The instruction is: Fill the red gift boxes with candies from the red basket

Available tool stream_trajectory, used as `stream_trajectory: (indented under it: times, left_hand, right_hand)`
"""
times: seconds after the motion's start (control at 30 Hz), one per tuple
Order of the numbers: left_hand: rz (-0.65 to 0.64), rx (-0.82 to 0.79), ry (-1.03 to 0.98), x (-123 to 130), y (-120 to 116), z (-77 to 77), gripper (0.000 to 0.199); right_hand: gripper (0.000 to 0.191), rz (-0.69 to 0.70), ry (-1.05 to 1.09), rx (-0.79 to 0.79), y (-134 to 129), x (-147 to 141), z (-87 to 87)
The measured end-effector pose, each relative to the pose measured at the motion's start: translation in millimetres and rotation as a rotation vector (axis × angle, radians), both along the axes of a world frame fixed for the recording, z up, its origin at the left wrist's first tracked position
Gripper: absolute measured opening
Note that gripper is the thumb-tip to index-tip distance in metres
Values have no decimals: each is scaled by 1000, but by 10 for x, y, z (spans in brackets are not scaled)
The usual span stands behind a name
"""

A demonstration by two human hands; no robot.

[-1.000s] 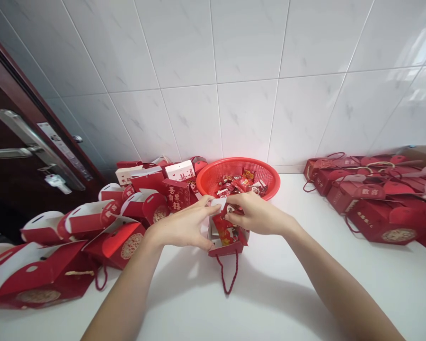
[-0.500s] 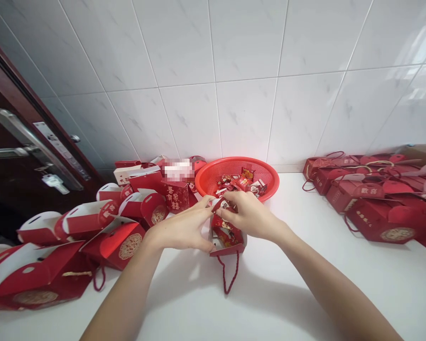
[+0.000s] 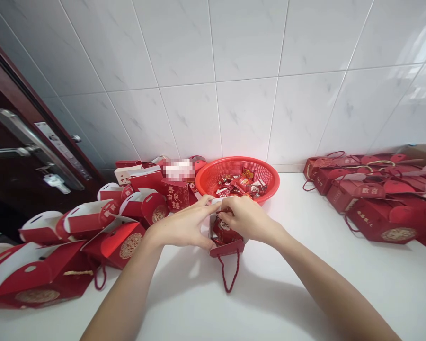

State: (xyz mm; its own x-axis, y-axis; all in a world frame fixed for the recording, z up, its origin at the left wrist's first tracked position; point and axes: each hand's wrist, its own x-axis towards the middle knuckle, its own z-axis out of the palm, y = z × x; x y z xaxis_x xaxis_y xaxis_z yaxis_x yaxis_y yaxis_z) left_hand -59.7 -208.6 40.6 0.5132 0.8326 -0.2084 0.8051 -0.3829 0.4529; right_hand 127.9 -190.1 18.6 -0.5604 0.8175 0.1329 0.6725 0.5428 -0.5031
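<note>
A small red box (image 3: 227,248) stands on the white table in front of me, with a dark red rope handle (image 3: 229,282) hanging toward me. Red wrapped packets (image 3: 227,232) lie inside it. My left hand (image 3: 186,226) grips the box's left side, thumb at the near corner and fingers at the far edge. Over the far part of the box, the fingers of my right hand (image 3: 246,219) are curled and pressed together; what they hold, if anything, is hidden. Just behind is a red plastic basket (image 3: 213,176) with several wrapped packets (image 3: 246,182).
Open red boxes (image 3: 129,246) crowd the white table (image 3: 184,303) on the left. Closed red boxes (image 3: 383,222) with rope handles stand in rows on the right. Behind the table rises a tiled wall (image 3: 248,113); a dark door (image 3: 17,175) with keys is at the left.
My right hand has turned and curled its fingers over the box's far part. The packet near its fingertips now sits lower in the box. My left hand has hardly moved.
</note>
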Motion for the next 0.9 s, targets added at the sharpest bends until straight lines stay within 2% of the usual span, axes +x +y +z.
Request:
stream_trajectory:
  times: [0.17,0.33,0.4,0.5,0.67,0.9]
  left_hand:
    - [6,3,12,-13,5,0,77]
    - [-16,45,-4,-41,7,-32,79]
    - [-23,54,-12,-25,-6,-30,79]
    - [-7,26,-8,35,-43,-4,79]
    - [1,-28,-7,107,-80,14,77]
    - [-23,-38,-50,105,-71,-19,75]
  right_hand:
    - [13,-63,-63,49,10,-4,-9]
    - [11,10,80,16,19,116,93]
    - [13,59,71,39,13,159,125]
    - [22,121,-76,72,-1,177,111]
    - [30,202,-376,102,-5,94,-15]
    - [28,145,-466,75,-33,8,9]
